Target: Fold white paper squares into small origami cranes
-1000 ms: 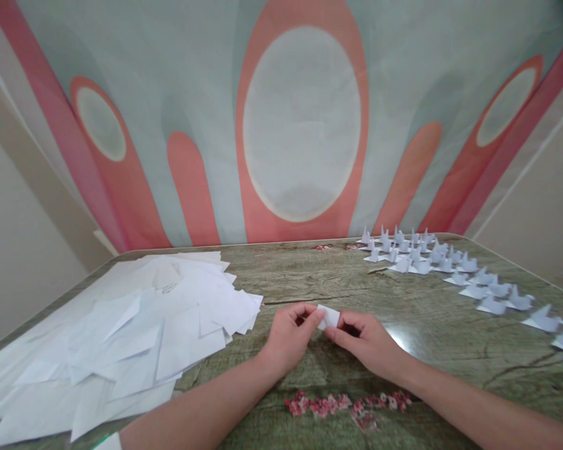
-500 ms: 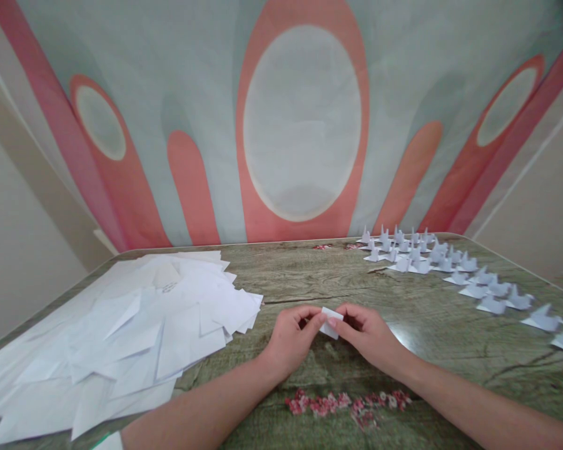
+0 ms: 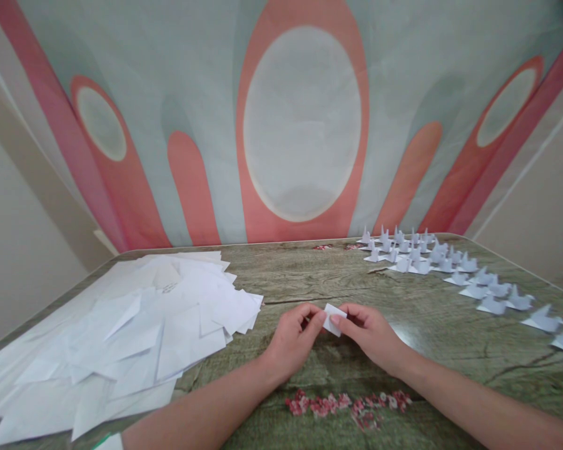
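White paper (image 3: 329,324), folded small, is pinched in the head view between left hand (image 3: 296,337) and right hand (image 3: 374,335), over the tabletop's (image 3: 286,275) near middle; the right grip has just shifted from edge onto face, suggesting a crease being pressed.

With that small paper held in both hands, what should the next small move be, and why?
The right hand should probably press its thumb along the small paper, since that thumb lies across its face while the left hand pinches the opposite side.
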`<state>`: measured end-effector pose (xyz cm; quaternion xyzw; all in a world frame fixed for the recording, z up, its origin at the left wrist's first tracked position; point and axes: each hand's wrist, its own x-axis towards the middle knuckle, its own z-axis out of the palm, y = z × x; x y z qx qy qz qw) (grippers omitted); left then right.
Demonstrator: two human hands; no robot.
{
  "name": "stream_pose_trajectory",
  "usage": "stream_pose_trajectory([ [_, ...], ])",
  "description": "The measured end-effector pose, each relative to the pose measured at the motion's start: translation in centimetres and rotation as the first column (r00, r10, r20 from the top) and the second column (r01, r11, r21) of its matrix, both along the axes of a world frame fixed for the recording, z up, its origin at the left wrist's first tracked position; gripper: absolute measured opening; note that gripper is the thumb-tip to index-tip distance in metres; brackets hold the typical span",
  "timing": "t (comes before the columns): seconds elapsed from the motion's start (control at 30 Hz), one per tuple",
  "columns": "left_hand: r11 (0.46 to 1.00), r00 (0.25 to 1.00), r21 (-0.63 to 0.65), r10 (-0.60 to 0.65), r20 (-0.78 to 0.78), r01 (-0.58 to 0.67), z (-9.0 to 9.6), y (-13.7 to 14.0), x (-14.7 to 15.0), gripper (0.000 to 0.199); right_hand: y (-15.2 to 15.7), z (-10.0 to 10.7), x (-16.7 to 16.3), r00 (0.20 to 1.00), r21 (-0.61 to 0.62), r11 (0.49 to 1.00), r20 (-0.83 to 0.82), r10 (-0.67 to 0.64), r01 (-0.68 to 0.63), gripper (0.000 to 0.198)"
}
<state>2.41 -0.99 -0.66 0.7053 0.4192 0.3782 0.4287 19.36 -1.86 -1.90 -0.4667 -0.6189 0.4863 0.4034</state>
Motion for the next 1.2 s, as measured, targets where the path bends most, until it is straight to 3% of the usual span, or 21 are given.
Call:
stream_pose_trajectory([
  [0.67,0.990,0.972,0.139,0.009,-0.234,0.025,0.20,-0.32,-0.11,0.027,0.00,0.53,0.00,0.997,0.022,0.999,-0.073,-0.031,0.033,0.029],
  [0.93,0.983,0.976,0.176,-0.017,-0.219,0.057,0.37,-0.44,-0.05,0.025,-0.13,0.60,0.20,0.998,0.066,0.998,-0.059,-0.021,0.024,0.024],
  [1.2,0.994,0.982,0.105,-0.004,-0.188,0.025,0.15,-0.21,-0.11,0.027,0.07,0.32,-0.05,0.999,0.084,0.996,0.030,-0.019,0.016,0.028],
])
